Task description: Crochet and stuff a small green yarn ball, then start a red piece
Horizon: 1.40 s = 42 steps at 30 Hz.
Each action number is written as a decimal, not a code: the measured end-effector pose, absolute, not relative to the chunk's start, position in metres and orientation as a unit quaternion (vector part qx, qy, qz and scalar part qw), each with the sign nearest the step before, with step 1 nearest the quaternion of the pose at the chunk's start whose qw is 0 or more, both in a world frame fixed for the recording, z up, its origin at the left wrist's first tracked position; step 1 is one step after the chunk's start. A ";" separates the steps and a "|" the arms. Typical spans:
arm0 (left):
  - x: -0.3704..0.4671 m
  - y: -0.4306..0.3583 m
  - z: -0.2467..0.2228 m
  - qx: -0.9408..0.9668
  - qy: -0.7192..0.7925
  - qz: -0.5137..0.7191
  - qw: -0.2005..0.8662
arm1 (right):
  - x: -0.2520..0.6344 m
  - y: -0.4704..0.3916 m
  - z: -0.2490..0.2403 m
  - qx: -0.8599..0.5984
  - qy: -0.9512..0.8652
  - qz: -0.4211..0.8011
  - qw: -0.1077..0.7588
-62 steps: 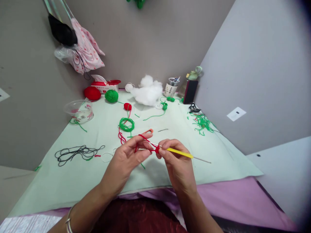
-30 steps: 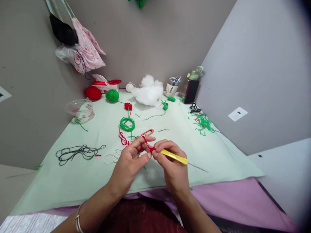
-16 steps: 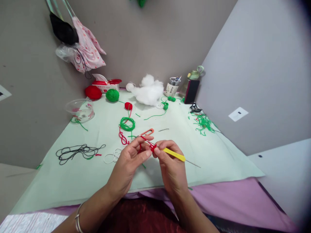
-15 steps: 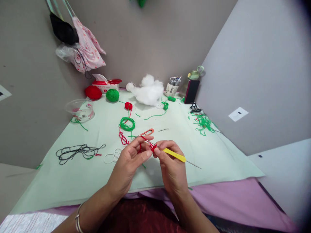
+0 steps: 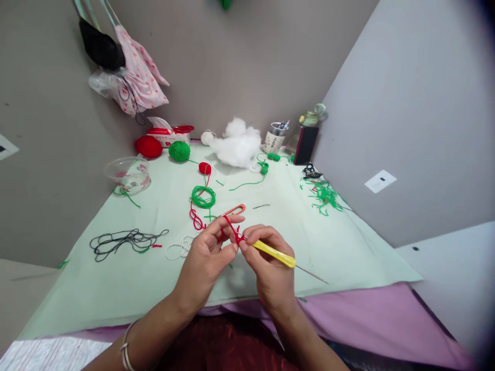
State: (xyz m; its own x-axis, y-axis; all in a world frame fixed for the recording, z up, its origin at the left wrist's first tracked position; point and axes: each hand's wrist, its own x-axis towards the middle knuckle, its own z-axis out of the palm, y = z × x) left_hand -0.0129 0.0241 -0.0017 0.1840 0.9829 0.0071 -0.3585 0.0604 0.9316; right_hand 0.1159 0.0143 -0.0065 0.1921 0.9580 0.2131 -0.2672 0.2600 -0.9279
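My right hand [image 5: 273, 257] is closed around the yellow handle of a crochet hook [image 5: 274, 253], whose thin metal end sticks out toward the lower right. Between the fingertips of both hands sits a small piece of red crochet [image 5: 240, 238]. My left hand [image 5: 211, 250] pinches this piece at its left side, and red yarn runs up over the raised left index finger. The hook's tip is by the red stitches, partly hidden by fingers. Just beyond the left hand lies an orange tool [image 5: 235, 209], with a loose coil of red yarn [image 5: 197, 220] beside it.
A green yarn coil [image 5: 203, 197], a small red ball [image 5: 204, 168] and white stuffing [image 5: 237, 147] lie farther back. Black cord [image 5: 124, 242] is at left, near a clear tub [image 5: 129, 178]. Green yarn scraps [image 5: 325, 197] and a phone [image 5: 306, 146] are at right.
The hook has turned slightly, its rear end now lower and farther right. The red piece has shifted a little left, and the right hand has moved slightly with it.
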 end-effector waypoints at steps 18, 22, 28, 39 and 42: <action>-0.021 0.031 0.009 0.446 0.375 0.507 0.636 | 0.122 0.020 -0.004 -0.387 -0.425 0.509 0.640; -0.017 0.028 0.006 0.484 0.403 0.505 0.589 | 0.121 0.019 -0.001 -0.411 -0.472 0.457 0.632; -0.006 0.020 0.002 0.402 0.344 0.560 0.638 | 0.109 0.019 -0.003 -0.360 -0.365 0.533 0.673; -0.020 0.029 0.015 0.333 0.334 0.488 0.734 | 0.117 0.016 -0.006 -0.343 -0.402 0.544 0.652; -0.019 0.028 0.014 0.384 0.341 0.494 0.702 | 0.119 0.017 -0.006 -0.351 -0.405 0.528 0.659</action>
